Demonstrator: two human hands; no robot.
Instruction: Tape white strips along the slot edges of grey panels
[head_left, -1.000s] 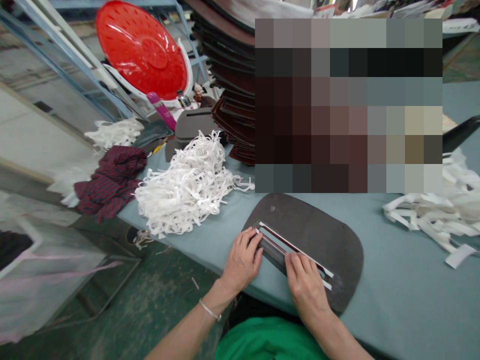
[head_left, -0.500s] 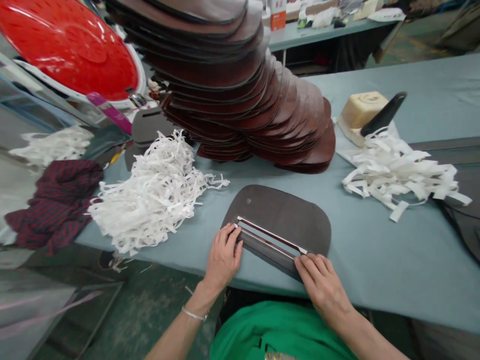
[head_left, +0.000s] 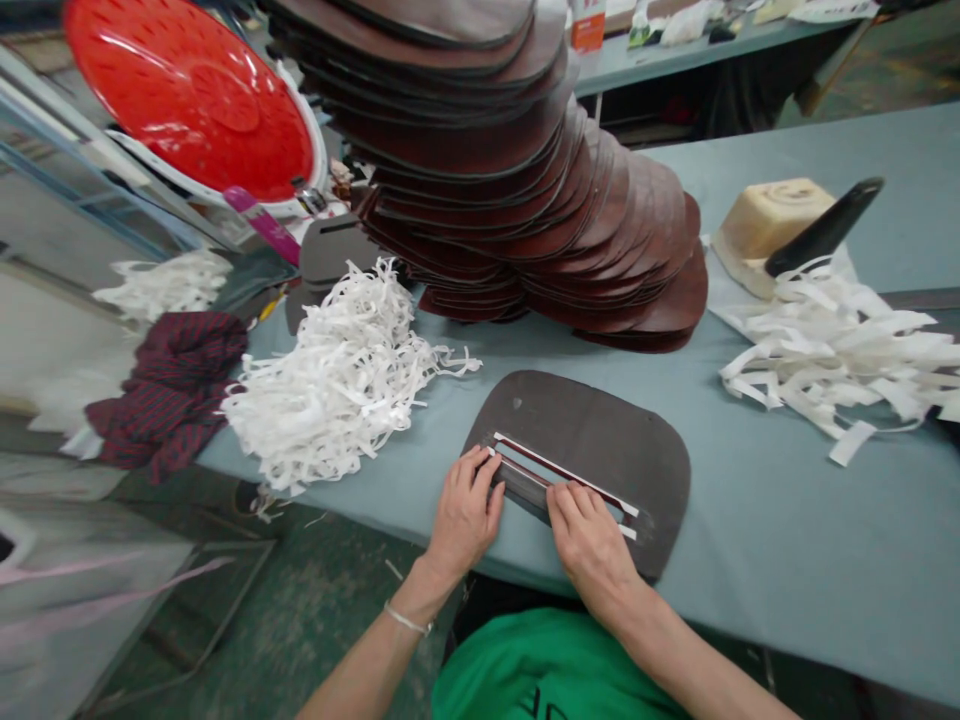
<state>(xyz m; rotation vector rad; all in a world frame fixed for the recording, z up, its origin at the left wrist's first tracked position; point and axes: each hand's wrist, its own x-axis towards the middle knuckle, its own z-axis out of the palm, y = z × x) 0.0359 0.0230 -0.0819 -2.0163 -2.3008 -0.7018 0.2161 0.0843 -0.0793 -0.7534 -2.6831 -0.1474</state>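
A dark grey-brown panel [head_left: 600, 420] with rounded corners, which looks like leather, lies flat at the table's front edge. A long slot runs across it, with a white strip [head_left: 562, 470] along its far edge and another white strip [head_left: 628, 532] showing at the near edge's right end. My left hand [head_left: 466, 505] is closed on the panel at the slot's left end, fingertips on the near edge. My right hand [head_left: 592, 545] bears down on the near edge around the middle of the slot, fingers together. Its fingers hide part of that edge.
A tall leaning stack of red-brown panels [head_left: 525, 200] stands behind the work. White strips [head_left: 330, 380] heap up at left, more white strips [head_left: 847, 340] at right beside a yellowish block [head_left: 780, 220] and a black handle [head_left: 825, 228]. A checked cloth [head_left: 176, 380] hangs at the left edge.
My right hand has slid left along the slot's near edge, from its right end to about the middle, uncovering the white strip's end. My left hand stays at the left end.
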